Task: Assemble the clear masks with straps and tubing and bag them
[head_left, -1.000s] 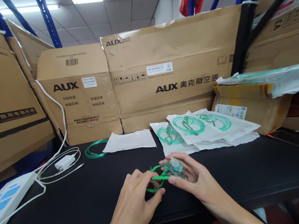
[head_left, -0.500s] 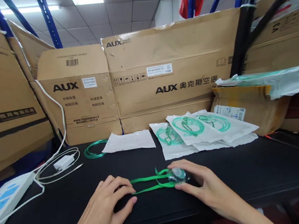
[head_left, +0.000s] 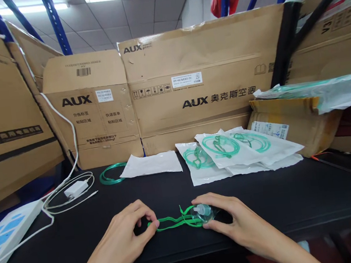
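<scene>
A clear oxygen mask with a pale connector lies on the black table, and my right hand grips it between thumb and fingers at its two sides. From the mask a green elastic strap runs left in two strands. My left hand pinches the looped end of that strap between thumb and forefinger, the other fingers curled. A short strap end sticks up beside the mask.
Behind lie a coil of green tubing, a white pouch and several pouches of tubing. A power strip and white cable are at left. Cardboard boxes line the back; another box stands right.
My left fingers have closed from lying flat on the strap into a pinch on its end. The strap strands are slacker and closer together. The mask has shifted slightly left, its connector tipped more into view.
</scene>
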A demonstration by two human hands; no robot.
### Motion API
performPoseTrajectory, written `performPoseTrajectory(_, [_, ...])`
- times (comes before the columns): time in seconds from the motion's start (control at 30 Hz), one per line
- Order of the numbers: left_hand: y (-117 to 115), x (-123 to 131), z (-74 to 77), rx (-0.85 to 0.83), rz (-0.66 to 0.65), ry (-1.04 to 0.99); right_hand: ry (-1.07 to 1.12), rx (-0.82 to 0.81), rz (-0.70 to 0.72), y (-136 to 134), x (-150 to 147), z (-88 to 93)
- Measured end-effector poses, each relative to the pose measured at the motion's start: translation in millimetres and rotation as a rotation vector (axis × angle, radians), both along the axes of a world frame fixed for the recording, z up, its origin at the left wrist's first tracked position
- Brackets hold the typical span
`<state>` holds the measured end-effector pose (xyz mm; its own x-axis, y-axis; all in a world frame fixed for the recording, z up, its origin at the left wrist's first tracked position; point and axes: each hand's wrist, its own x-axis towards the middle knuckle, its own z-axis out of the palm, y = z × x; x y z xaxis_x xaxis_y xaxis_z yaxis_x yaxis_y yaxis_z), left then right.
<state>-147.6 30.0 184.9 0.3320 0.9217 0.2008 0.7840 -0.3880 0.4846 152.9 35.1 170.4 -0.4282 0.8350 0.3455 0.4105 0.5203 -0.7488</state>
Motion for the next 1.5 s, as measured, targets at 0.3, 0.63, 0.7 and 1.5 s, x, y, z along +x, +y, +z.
performPoseTrajectory(0.3, [-4, 8, -5.6, -0.295, 0.004, -0.836, 0.007, 0.012, 0.025, -2, 1, -0.6])
performPoseTrajectory(0.63, [-26, 18, -1.3, -0.411, 0.1, -1.364, 0.061, -0.015, 0.054, -3, -1, 3.0])
performPoseTrajectory(0.7, [-26, 18, -4.2, -0.372, 0.139, -1.336, 0.075, -0.032, 0.062, -3, -1, 4.0])
performPoseTrajectory(1.5, [-3, -24, -11.0, -0.012, 0.158, -0.089, 0.014, 0.003, -0.05, -5, 0, 0.5])
